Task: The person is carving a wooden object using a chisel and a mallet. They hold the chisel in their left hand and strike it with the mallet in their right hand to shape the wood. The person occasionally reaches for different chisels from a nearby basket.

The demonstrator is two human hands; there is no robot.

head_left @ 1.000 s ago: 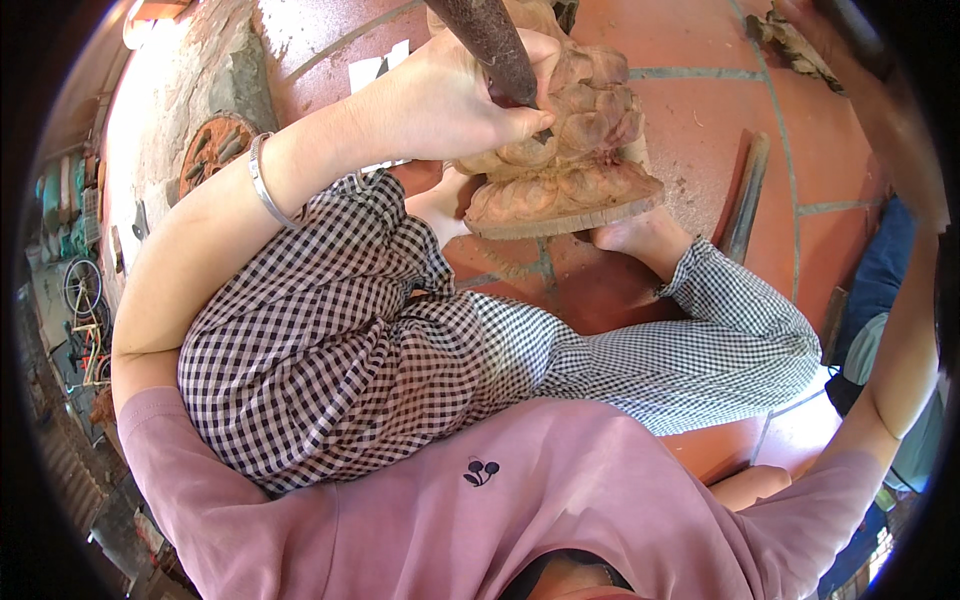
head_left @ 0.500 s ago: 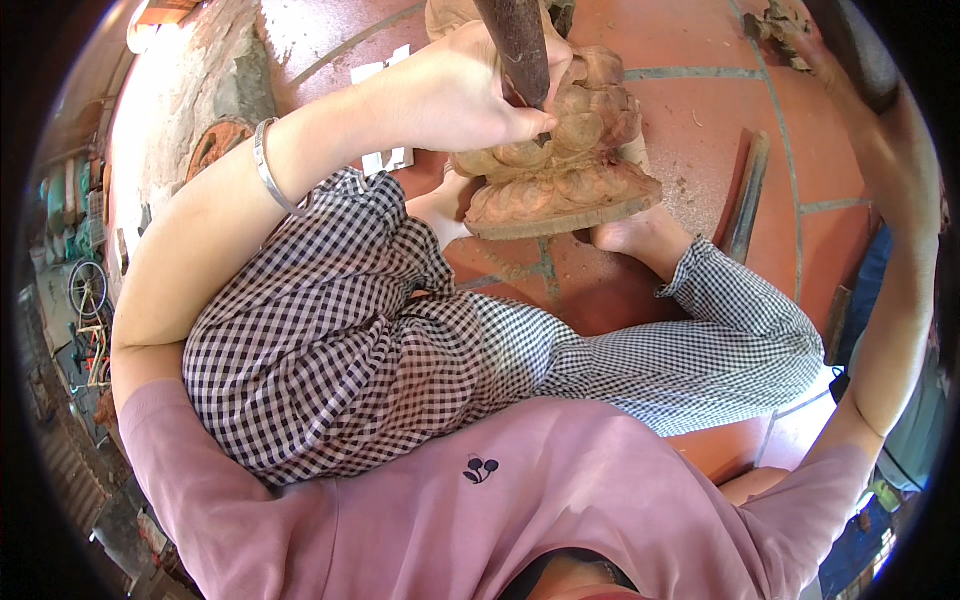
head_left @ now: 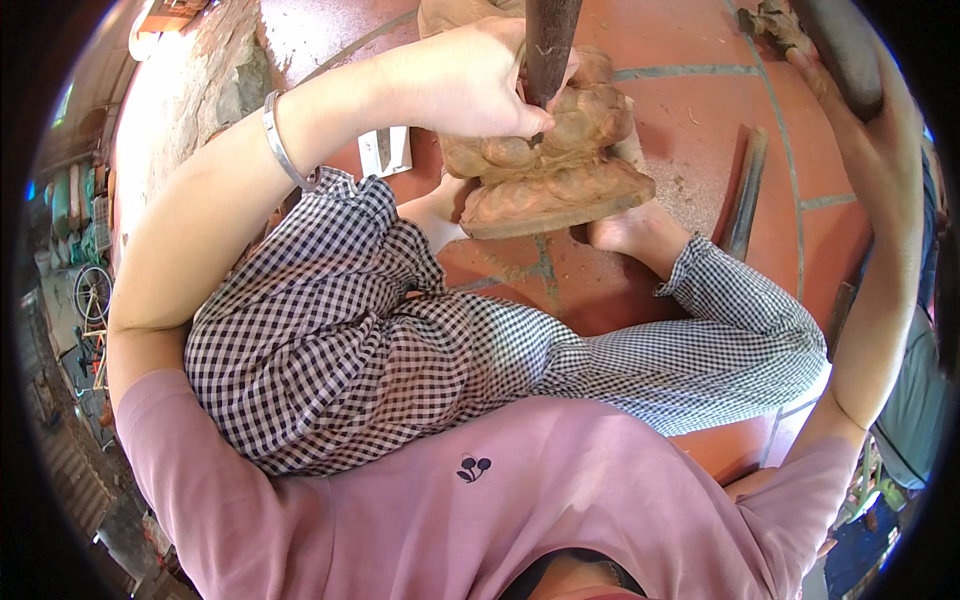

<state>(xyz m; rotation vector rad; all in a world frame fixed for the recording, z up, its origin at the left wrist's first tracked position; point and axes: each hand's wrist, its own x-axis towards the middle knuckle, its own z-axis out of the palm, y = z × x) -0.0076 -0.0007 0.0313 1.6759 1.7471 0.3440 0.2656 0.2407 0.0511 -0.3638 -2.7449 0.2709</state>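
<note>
My left hand (head_left: pixel 480 80), wearing a silver bangle, is closed round the lower part of a chisel (head_left: pixel 549 52) with a thick dark handle. Its tip meets a carved wooden piece (head_left: pixel 560 190) with rounded, petal-like lumps and a flat base, but the fingers partly hide that contact. The carving rests on the floor between my bare feet, and its far end lies behind my left hand. Raised at the far right, my right hand (head_left: pixel 858 125) grips a dark, smooth, club-like mallet (head_left: pixel 840 45), which runs out of the picture's top.
A long dark bar (head_left: pixel 744 195) lies on the red tiled floor (head_left: pixel 690 110), right of the carving. To its left sits a white object (head_left: pixel 385 152). A brown wood lump (head_left: pixel 775 35) is at the far right. Chips are scattered about; a bicycle (head_left: pixel 92 295) stands far left.
The chisel's upper end has swung to the right, and my left hand has shifted slightly left. My right hand with the mallet has moved a little left and down. The carving has shifted slightly left.
</note>
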